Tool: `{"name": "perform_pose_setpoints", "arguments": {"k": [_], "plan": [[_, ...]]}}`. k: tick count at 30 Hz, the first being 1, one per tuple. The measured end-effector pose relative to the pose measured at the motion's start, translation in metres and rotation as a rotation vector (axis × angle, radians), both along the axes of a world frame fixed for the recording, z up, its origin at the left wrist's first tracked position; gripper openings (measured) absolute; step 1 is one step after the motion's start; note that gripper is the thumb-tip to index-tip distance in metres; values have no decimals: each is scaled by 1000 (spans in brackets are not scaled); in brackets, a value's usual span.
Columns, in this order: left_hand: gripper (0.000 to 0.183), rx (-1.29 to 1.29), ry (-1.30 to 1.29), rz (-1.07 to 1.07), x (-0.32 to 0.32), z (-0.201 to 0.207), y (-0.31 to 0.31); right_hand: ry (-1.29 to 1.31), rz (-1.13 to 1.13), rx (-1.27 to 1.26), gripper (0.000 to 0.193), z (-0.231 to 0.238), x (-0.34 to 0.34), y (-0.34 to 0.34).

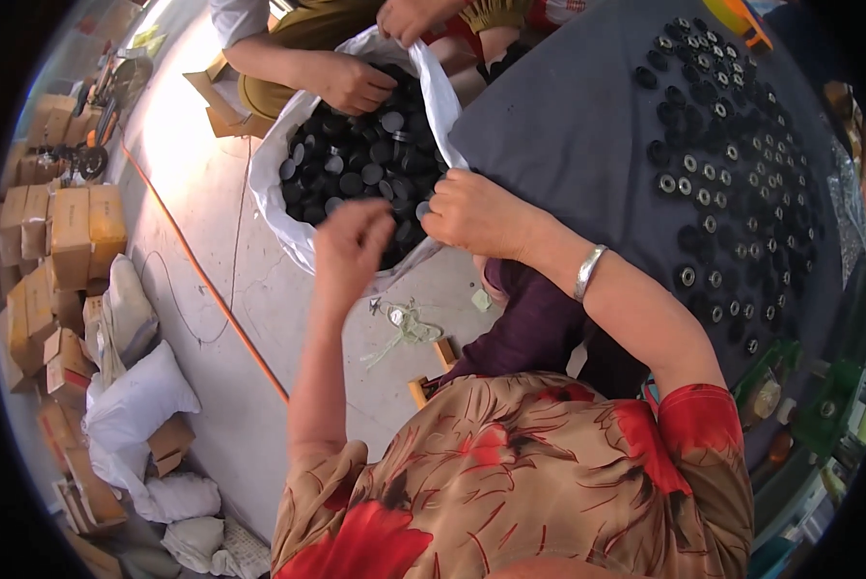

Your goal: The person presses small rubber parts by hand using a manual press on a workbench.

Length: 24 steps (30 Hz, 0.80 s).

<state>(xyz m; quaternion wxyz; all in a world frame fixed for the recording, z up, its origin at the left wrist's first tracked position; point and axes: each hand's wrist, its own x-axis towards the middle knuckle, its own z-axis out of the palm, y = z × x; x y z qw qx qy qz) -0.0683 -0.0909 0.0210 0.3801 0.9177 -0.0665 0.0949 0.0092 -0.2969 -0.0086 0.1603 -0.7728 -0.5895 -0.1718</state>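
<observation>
A white sack (271, 198) stands rolled open on the floor, filled with round black caps (351, 159), some showing grey faces. Over its near side is my left hand (354, 241), fingers curled inward and slightly blurred; what they hold, if anything, is hidden. My right hand (476, 212), below a silver bracelet (589, 273), is closed at the sack's right rim. At its fingertips a small round cap (423, 210) shows its grey face. Across the sack, another person's hand (351, 85) reaches in among the caps, and that person's other hand (406, 19) is near the far rim.
A dark cloth-covered table (549, 125) on the right bears many black round parts with metal centres (713, 198). Cardboard boxes (85, 227) and white sacks (148, 415) line the left. An orange hose (201, 275) crosses the floor. Green string (409, 323) lies below the sack.
</observation>
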Motion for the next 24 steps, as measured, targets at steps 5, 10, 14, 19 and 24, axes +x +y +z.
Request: {"name": "perform_pose_setpoints", "arguments": {"k": [5,10,14,19,24], "plan": [[24,278,-150,13,85,-21,2,38,2,28,7,-4,-1,6],[24,627,-166,-102,120,-50,0,90,8,66,12,-9,-4,5],[30,489,-136,-55,123,-48,8,98,-6,48,12,-5,-1,5],[21,127,-145,92,91,-16,4,106,-5,47,13,-7,1,7],[18,-69,-114,96,42,32,-17,101,-1,-53,7,6,-2,5]]}}
